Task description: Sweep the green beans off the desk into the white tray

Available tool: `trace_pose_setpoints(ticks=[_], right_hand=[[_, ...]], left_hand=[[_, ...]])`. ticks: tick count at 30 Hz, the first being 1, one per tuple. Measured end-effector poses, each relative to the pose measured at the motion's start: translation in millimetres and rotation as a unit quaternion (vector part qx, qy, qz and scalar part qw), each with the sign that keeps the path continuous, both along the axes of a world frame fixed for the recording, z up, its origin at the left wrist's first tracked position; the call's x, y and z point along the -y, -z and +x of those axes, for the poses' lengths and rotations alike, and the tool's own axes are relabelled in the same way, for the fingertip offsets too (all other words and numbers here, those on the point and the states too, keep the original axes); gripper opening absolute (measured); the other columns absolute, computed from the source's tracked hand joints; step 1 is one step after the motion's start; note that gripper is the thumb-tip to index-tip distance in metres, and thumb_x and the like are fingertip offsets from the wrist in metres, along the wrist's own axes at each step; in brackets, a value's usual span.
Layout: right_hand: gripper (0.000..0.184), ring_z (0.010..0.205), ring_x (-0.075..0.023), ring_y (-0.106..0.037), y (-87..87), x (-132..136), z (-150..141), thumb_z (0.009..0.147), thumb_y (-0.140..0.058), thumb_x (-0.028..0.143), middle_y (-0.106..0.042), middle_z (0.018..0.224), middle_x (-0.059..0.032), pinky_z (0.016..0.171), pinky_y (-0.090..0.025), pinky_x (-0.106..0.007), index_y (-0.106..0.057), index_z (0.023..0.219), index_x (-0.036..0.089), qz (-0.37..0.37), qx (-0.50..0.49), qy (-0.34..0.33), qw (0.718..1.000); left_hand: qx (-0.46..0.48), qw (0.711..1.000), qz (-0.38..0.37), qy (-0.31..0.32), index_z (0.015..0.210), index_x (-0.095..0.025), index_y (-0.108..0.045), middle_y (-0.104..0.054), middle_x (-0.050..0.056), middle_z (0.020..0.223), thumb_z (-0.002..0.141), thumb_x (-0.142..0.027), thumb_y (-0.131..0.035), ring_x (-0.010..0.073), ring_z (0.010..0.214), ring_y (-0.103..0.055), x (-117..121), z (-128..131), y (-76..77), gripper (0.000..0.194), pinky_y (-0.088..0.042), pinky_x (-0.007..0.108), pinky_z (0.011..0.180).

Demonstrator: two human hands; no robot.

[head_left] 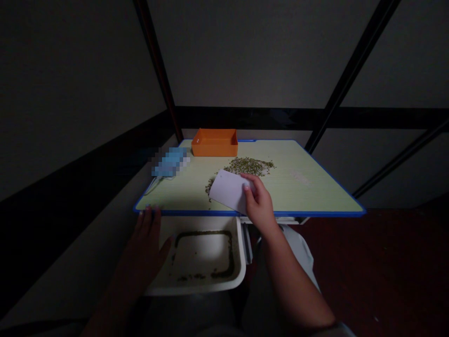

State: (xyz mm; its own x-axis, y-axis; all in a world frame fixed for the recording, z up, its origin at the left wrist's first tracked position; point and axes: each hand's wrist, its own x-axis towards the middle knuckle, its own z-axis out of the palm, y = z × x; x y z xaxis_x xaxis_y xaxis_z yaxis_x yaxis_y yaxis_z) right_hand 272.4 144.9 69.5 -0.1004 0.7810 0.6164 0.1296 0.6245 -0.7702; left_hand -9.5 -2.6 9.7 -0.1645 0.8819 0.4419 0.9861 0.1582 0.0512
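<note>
My right hand [258, 201] pinches a white flat plastic scraper [227, 188] with rounded corners, tilted over the near part of the table. A pile of small greenish-brown seeds [247, 166] lies just beyond it, and more seeds sit along the scraper's left edge. My left hand [147, 238] has its fingers stretched out, the fingertips near the table's front left edge and the thumb over the white basin [242, 262]. This basin sits below the table edge, with dark seeds [229, 267] gathered along its inner bottom edges.
An orange open box [214, 149] stands at the back left of the pale green table [315, 192], which has a blue rim. A blurred blue item [170, 161] with a cable lies at the left edge. Dark-framed panels enclose the back and left.
</note>
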Motion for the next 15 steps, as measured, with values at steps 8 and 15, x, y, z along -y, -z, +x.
trace_pose_setpoints(ticks=[8,15], right_hand=[[0.028,0.112,-0.0249,-0.064,0.6,-2.0,1.0,0.098,-0.046,0.035,-0.071,0.115,-0.0075,0.095,-0.050,-0.039,-0.062,0.118,0.024,-0.011,0.011,-0.016,1.000],[0.026,0.108,-0.0239,-0.065,-1.7,-1.2,5.4,0.097,-0.047,0.034,-0.072,0.115,-0.0063,0.092,-0.051,-0.038,-0.062,0.116,0.024,-0.016,0.006,-0.025,1.000]], left_hand=[[-0.004,1.000,-0.004,0.002,0.151,-0.009,-0.022,-0.027,0.025,0.160,0.089,-0.051,-0.034,0.0381,0.151,-0.024,-0.8,-1.2,2.2,0.076,-0.034,0.056,0.118],[-0.007,1.000,-0.001,0.003,0.152,-0.011,-0.021,-0.027,0.024,0.160,0.090,-0.051,-0.035,0.0387,0.151,-0.024,0.3,-1.0,1.4,0.075,-0.036,0.057,0.117]])
